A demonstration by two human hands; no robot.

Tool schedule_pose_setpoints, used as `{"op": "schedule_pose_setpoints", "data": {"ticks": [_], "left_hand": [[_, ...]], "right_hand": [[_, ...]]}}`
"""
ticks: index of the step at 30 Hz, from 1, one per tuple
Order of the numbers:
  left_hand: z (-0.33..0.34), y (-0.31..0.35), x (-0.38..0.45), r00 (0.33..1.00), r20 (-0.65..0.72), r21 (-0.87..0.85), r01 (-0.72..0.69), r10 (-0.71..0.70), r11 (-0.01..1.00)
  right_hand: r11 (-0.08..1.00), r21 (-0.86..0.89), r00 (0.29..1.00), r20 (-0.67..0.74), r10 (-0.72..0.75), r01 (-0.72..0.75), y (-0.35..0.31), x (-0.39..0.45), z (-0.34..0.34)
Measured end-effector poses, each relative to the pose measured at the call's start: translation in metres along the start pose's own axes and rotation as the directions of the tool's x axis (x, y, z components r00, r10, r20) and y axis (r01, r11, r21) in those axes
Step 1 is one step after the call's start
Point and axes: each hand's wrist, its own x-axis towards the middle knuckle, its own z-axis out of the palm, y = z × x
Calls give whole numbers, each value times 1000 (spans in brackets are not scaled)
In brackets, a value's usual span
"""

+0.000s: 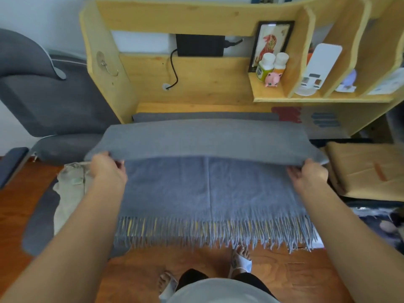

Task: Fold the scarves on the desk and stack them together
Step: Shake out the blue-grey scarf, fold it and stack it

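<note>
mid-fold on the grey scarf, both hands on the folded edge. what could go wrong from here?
1. The grey scarf has its fringe hanging past the desk's front edge; that weight could drag the lower layer and skew the fold.
2. The left hand and right hand pinch only the ends, so the folded edge sags between them and may land wrinkled.
3. The beige cloth lies close beside the left hand and might get snagged.
</note>
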Motion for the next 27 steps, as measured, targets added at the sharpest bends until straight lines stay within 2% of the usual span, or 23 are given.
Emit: {"op": "schedule_pose_setpoints", "data": {"ticks": [3,5,9,13,17,21,27], "left_hand": [[-56,-57,13,991,-97,110,105,-95,988],[-82,-86,17,979,-154,212,166,-134,963],[-106,-110,22,976,-196,384,161,-90,909],[-115,-110,30,979,-196,442,141,-58,886],[-116,-98,31,978,-200,418,137,-57,898],[-114,-95,25,978,-204,491,72,35,868],[-136,-104,22,977,-179,640,26,116,768]], "right_hand": [[975,-214,995,-95,38,-58,43,22,-51],[955,-269,987,-128,92,-124,63,36,-76],[881,-407,969,-146,199,-242,92,53,-107],[880,-404,966,-170,196,-250,94,64,-116],[887,-383,966,-138,220,-257,86,63,-118],[898,-373,968,-178,179,-235,77,61,-122],[821,-557,990,-123,69,-127,85,62,-131]]}}
